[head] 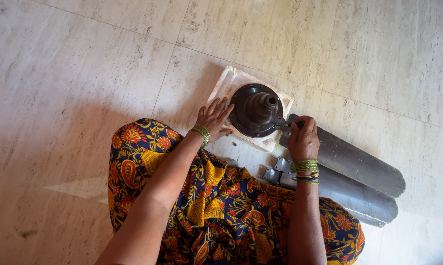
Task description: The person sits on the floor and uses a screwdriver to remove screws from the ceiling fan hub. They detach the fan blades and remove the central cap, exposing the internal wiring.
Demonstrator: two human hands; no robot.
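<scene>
Dark metal, round and domed, a ceiling fan motor housing sits on a white foam pad on a pale marble-tiled floor, directly in front of a seated person seen from above. A short hub rises from the housing's middle. The left hand lies flat against the housing's left rim, fingers spread apart, steadying it. The right hand has its fingers closed around the mounting end of a grey fan blade, pressing that end against the housing's right edge. Two more grey blades lie stacked beside it on the floor, their metal brackets near the person's knee. Green bangles circle both wrists, and a patterned blue, orange and yellow garment covers the lap. Judging from this, good work means keeping the housing braced so it cannot turn, and the blade end level and square to the rim.
</scene>
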